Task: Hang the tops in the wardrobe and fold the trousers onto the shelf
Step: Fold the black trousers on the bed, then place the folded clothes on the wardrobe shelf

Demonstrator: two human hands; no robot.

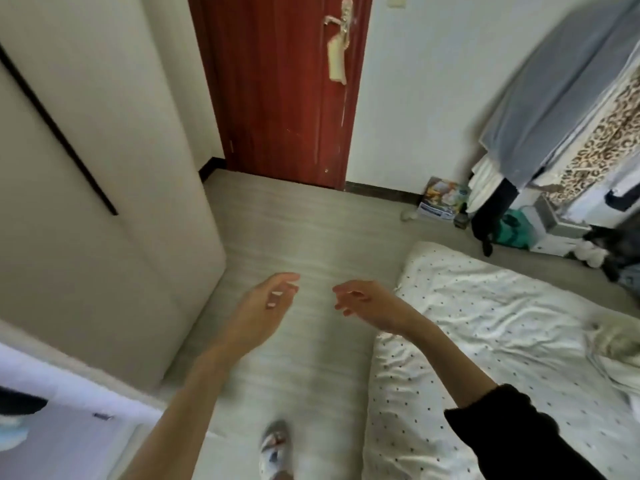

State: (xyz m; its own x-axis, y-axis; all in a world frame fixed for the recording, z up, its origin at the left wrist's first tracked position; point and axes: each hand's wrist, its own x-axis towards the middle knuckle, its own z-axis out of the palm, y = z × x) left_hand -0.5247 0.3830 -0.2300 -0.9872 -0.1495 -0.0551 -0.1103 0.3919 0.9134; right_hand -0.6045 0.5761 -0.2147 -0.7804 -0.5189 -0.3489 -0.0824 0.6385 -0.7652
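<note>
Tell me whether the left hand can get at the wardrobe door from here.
Probably yes. The left hand is empty and hangs over bare floor, with nothing between it and the cream wardrobe door just to its left. The dark handle sits higher up.

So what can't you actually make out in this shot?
- Head view: the wardrobe is closed, so its rail and shelf are hidden behind its door.
- The clothes rack at right is blurred and cut off by the frame edge; tops and trousers cannot be told apart.
- The item at the bed edge, far right, is cut off.
- Left hand and right hand are empty.
</note>
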